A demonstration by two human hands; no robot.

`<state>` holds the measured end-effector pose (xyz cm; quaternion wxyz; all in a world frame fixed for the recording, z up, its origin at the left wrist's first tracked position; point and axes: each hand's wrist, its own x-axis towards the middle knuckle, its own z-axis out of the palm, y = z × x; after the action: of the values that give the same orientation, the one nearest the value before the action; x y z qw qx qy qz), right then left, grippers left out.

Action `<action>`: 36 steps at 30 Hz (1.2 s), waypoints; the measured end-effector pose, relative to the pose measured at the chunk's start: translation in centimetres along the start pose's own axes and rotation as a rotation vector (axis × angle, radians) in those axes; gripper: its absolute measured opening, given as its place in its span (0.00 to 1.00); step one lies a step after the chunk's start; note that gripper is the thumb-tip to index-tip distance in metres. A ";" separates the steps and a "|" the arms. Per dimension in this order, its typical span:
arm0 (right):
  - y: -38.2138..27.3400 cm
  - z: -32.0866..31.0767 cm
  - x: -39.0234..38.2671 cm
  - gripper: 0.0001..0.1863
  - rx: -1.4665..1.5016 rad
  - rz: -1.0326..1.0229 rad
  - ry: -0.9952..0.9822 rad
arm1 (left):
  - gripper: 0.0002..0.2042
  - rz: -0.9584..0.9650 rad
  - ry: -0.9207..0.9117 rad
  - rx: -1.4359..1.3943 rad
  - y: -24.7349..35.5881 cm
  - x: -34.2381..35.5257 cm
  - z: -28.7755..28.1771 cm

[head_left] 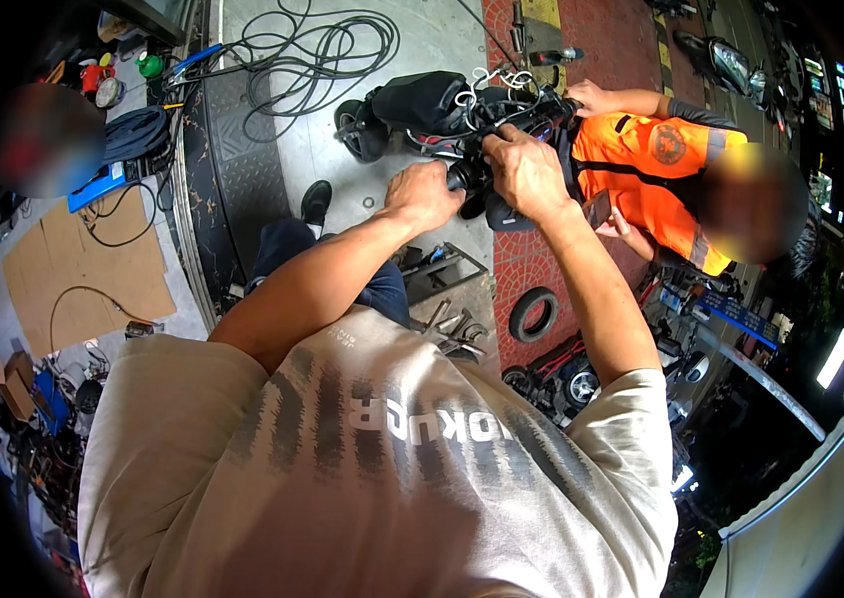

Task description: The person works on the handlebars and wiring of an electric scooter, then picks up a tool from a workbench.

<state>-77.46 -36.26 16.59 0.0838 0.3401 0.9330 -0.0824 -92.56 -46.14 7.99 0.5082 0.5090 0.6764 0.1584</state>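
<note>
In front of me stands a small black two-wheeler with a padded black bag or cover (pixel 427 103) and a wheel (pixel 360 131) at its left end. My left hand (pixel 422 196) is closed around a black cylindrical grip (pixel 459 177). My right hand (pixel 529 171) is curled over a dark part of the same vehicle, just right of the grip. What its fingers hold is hidden underneath. White looped cables (pixel 472 92) rise beyond my hands. Across from me, a person in an orange vest (pixel 646 164) rests one hand (pixel 591 99) on the vehicle and holds a phone (pixel 597 208) in the other.
A black cable (pixel 322 50) lies coiled on the grey floor at the far side. A loose tyre (pixel 533 314) lies on red tiles. Metal parts in a tray (pixel 447 274) are near my legs. Cardboard (pixel 88 264) and tools cover the left; another person (pixel 48 140) is there.
</note>
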 end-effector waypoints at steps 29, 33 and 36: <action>0.1 3.1 0.6 0.06 0.940 0.904 -0.060 | 0.25 -0.051 0.033 -0.148 -0.6 0.6 0.6; -1.9 3.2 0.4 0.05 1.323 1.114 0.066 | 0.25 -0.065 0.078 -0.194 -1.1 0.7 1.0; -3.3 3.6 0.7 0.04 1.455 1.238 0.174 | 0.25 -0.068 0.104 -0.224 -1.4 0.7 1.2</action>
<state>-79.79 -39.09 13.31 -0.1890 0.7465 0.3108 -0.5572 -92.23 -46.53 6.10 0.5309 0.4172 0.6968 0.2419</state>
